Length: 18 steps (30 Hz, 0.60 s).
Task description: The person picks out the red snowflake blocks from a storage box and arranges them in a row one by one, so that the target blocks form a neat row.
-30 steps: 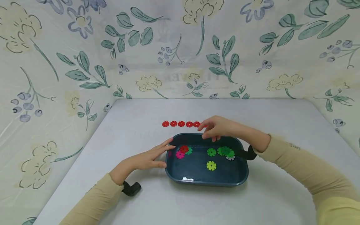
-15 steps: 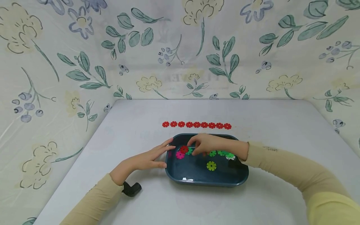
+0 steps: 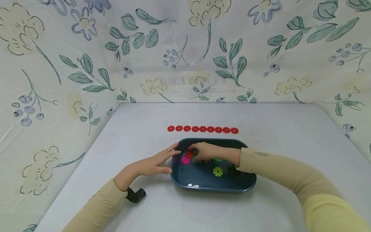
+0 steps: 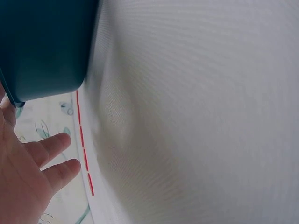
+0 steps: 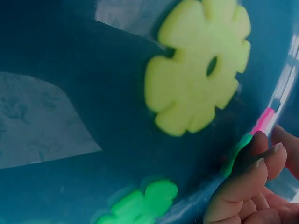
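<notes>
In the head view, my left hand [image 3: 150,164] touches the left rim of the dark blue tray [image 3: 214,188], fingers spread. The left wrist view shows this hand [image 4: 28,172] beside the tray's outer wall [image 4: 46,51]. My right hand [image 3: 207,151] is inside the tray, its index finger and thumb apart around a red notched plastic disc [image 3: 189,154]. That disc lies on a pink disc [image 3: 185,160], next to a partly hidden green one. The right wrist view shows the right hand [image 5: 257,186] with bent fingers; contact with the red disc is hidden there.
Several red discs [image 3: 203,129] form a row on the white table [image 3: 145,119] behind the tray. A yellow-green disc [image 3: 218,171] lies in the tray, and a green disc [image 3: 218,159] is partly covered by the right arm. Floral cloth [image 3: 185,74] stands behind.
My right hand has moved from above the tray's far rim, near the red row, down and left into the tray to the red disc. My left hand has stayed put.
</notes>
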Tool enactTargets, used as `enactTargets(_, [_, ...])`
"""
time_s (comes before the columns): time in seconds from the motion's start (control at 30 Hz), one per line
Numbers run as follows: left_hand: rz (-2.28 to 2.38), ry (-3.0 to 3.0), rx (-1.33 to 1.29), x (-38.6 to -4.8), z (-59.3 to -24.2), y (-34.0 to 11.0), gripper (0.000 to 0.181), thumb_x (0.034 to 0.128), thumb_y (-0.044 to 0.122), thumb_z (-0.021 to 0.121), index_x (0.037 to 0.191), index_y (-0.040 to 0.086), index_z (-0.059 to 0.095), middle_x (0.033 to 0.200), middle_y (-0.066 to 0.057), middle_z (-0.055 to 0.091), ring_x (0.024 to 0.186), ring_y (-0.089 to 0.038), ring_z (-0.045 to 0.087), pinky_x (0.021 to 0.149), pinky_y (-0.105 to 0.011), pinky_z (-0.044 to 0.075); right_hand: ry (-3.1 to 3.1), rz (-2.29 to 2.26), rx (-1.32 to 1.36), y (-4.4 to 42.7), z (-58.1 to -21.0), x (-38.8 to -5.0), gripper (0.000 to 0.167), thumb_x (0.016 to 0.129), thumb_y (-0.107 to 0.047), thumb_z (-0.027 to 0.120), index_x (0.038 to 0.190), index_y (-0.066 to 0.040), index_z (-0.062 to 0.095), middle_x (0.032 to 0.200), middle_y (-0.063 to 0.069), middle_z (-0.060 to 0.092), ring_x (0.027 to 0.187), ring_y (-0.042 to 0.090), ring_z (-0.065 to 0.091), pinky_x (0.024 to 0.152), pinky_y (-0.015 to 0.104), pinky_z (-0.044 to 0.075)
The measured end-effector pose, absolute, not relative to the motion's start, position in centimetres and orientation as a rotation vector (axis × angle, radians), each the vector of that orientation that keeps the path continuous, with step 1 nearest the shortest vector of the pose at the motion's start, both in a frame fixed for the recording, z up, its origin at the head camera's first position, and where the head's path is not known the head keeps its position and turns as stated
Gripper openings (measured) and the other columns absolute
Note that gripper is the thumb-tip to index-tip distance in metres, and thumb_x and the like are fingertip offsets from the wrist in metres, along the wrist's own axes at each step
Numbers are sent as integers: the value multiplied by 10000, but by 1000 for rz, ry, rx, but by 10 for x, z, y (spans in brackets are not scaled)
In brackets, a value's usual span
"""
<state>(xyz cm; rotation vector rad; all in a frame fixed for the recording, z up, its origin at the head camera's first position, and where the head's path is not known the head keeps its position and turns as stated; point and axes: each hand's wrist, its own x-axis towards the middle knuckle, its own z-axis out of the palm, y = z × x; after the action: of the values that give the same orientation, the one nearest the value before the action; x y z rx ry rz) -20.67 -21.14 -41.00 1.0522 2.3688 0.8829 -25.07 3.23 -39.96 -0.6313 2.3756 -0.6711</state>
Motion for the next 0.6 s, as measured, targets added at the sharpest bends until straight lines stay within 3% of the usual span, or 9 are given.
enactTargets(0.17, [873, 2378, 1051, -207, -410, -212, 677, 886, 288, 582, 1450, 144, 235, 1548, -7, -30, 1409, -263, 13, 1064, -570, 189, 2389, -637, -629, 26, -403, -251, 505, 811, -190, 698, 1275, -110, 516, 846, 27, 590, 476, 148, 502, 488, 210, 476])
enactTargets(0.6, [871, 2383, 1035, -205, -409, -211, 682, 883, 291, 583, 1449, 135, 237, 1548, -6, -27, 1409, -268, 18, 1057, -572, 207, 2391, -597, -653, 22, -405, -252, 380, 766, -177, 743, 1101, -122, 573, 797, 25, 565, 518, 157, 516, 517, 214, 492])
